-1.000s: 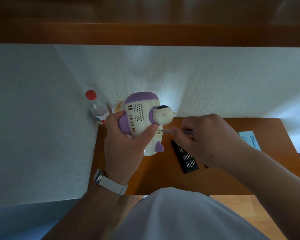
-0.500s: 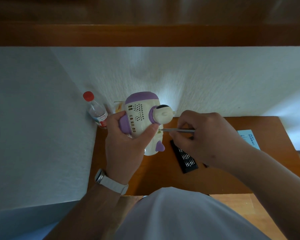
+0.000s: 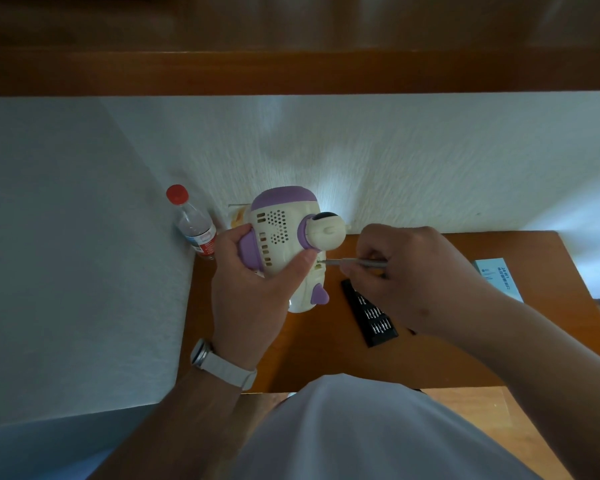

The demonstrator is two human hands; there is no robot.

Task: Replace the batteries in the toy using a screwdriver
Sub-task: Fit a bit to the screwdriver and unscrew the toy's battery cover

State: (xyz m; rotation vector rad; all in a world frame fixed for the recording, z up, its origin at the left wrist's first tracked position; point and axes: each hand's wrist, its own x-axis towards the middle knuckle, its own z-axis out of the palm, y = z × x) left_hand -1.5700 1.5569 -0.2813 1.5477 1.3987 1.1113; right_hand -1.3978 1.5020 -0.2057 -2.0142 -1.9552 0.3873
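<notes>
Lying crosswise, the screwdriver (image 3: 357, 262) points left at the toy (image 3: 281, 233); right grip (image 3: 406, 271) pinches it, left grip (image 3: 253, 292) holds the toy.

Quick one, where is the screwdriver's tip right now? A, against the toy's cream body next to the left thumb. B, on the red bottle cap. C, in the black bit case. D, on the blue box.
A: the right hand holds the screwdriver roughly level, and its tip meets the toy just beside the thumb of the left hand, which grips the toy.
</notes>
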